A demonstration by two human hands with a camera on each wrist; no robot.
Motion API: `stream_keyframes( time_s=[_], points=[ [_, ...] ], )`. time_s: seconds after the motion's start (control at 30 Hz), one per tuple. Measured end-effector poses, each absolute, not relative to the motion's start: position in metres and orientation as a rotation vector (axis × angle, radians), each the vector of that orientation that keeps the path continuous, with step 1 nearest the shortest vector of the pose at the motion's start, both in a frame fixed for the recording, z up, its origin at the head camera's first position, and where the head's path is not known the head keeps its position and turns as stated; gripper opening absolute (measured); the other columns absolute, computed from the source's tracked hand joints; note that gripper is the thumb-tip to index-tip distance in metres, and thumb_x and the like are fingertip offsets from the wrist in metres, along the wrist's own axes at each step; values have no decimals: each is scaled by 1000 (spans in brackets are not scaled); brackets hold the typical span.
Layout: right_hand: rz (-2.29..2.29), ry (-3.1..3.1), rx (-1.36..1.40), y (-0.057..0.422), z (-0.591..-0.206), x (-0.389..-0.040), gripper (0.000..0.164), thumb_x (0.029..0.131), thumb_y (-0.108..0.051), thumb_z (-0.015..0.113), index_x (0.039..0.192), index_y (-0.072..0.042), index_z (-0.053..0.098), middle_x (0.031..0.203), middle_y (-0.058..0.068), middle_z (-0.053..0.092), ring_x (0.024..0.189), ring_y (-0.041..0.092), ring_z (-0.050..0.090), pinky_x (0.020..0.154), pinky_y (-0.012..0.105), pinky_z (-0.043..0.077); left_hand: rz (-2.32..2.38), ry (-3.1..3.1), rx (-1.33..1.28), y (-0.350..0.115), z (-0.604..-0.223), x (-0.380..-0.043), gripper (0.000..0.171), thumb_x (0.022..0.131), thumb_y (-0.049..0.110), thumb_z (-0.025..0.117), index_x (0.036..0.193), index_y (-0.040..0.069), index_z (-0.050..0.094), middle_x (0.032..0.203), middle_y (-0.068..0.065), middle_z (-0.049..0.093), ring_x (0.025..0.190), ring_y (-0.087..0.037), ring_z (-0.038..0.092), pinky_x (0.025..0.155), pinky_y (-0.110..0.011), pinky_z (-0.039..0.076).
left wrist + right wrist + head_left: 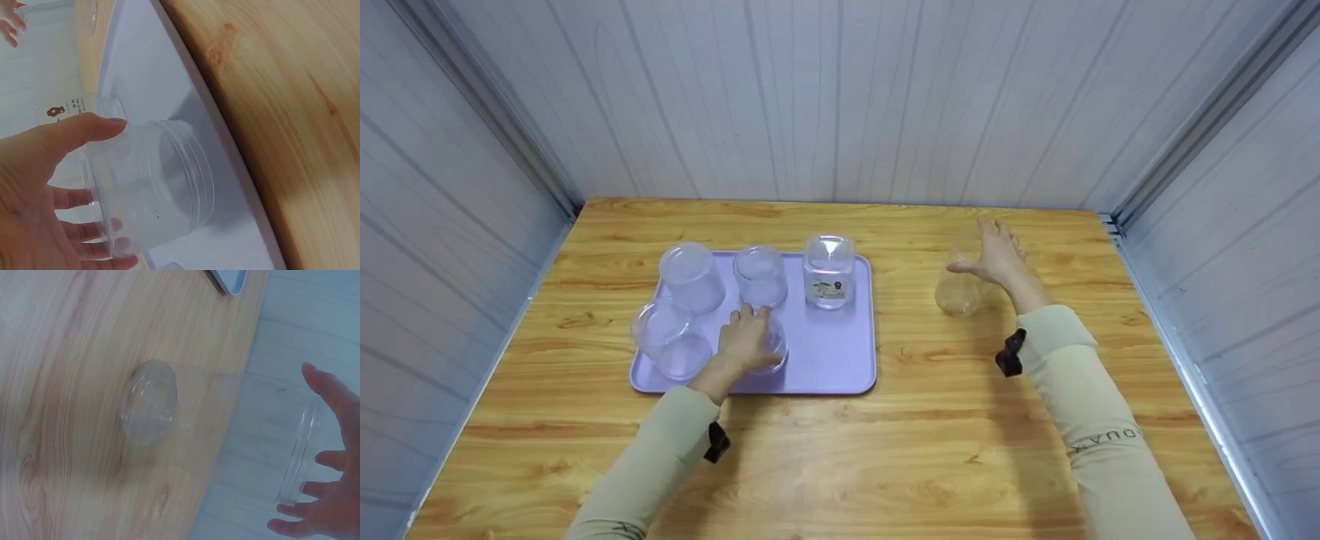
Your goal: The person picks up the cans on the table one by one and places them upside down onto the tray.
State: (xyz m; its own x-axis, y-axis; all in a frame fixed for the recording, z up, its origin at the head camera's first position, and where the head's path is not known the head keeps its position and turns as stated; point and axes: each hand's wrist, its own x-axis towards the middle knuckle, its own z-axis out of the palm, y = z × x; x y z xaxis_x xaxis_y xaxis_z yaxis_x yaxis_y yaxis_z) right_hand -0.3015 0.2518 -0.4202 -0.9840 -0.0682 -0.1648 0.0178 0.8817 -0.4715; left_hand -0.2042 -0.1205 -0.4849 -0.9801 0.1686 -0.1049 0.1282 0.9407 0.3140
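Note:
My left hand (746, 341) grips a short clear jar (778, 346) at the front of the lilac tray (832, 360). In the left wrist view the thumb lies along one side of this jar (163, 191) and fingers show through its far side; its ridged mouth faces the tray. To the right, a tall clear jar (958, 296) stands on the wooden table. Around its upper end my right hand (997, 255) is spread. The right wrist view shows fingertips right at the ridged rim of that jar (219, 422), the thumb held apart from it.
Several other clear jars stand on the tray: a squarish one with a label (829, 289), a short one (760, 277), a taller one (692, 277) at back left, and another (667, 337) at front left. Pale panel walls (840, 97) enclose the table (840, 465).

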Motion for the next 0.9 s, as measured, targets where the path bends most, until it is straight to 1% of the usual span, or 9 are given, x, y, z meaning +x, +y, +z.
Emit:
stream_keyframes(
  time_s=[0.1, 0.3, 0.5, 0.73, 0.9],
  points=[
    [-742, 2852, -18, 249, -420, -302, 100, 73, -40, 69, 142, -6, 6, 143, 26, 0, 126, 48, -3, 96, 64, 4, 477, 2956, 226, -121, -485, -206, 74, 57, 25, 76, 118, -2, 45, 111, -27, 43, 98, -41, 43, 73, -51, 42],
    [-735, 2845, 18, 246, -418, -305, 99, 73, -40, 70, 142, -6, 8, 142, 27, 1, 126, 49, -2, 95, 65, 5, 471, 2947, 229, -123, -488, -208, 75, 57, 25, 75, 119, -2, 44, 110, -27, 44, 97, -41, 43, 73, -51, 42],
    [-686, 2833, 17, 247, -416, -307, 96, 74, -35, 70, 142, -7, 9, 141, 29, 3, 124, 52, -1, 94, 66, 11, 455, 2940, 232, -123, -488, -209, 76, 57, 26, 75, 119, -3, 43, 109, -27, 44, 97, -41, 44, 73, -52, 43],
    [-663, 2831, 3, 248, -417, -309, 88, 77, -28, 68, 141, -1, 14, 138, 34, 6, 122, 54, 3, 96, 61, 17, 450, 2948, 229, -122, -488, -209, 73, 56, 24, 78, 116, -2, 45, 108, -26, 44, 96, -41, 44, 72, -52, 42],
    [-666, 2844, 17, 249, -417, -310, 88, 75, -29, 69, 140, -2, 16, 136, 34, 10, 122, 53, 7, 95, 60, 21, 461, 2944, 226, -122, -488, -209, 77, 55, 24, 79, 118, -2, 44, 110, -27, 43, 98, -42, 42, 74, -52, 41]
  ],
)
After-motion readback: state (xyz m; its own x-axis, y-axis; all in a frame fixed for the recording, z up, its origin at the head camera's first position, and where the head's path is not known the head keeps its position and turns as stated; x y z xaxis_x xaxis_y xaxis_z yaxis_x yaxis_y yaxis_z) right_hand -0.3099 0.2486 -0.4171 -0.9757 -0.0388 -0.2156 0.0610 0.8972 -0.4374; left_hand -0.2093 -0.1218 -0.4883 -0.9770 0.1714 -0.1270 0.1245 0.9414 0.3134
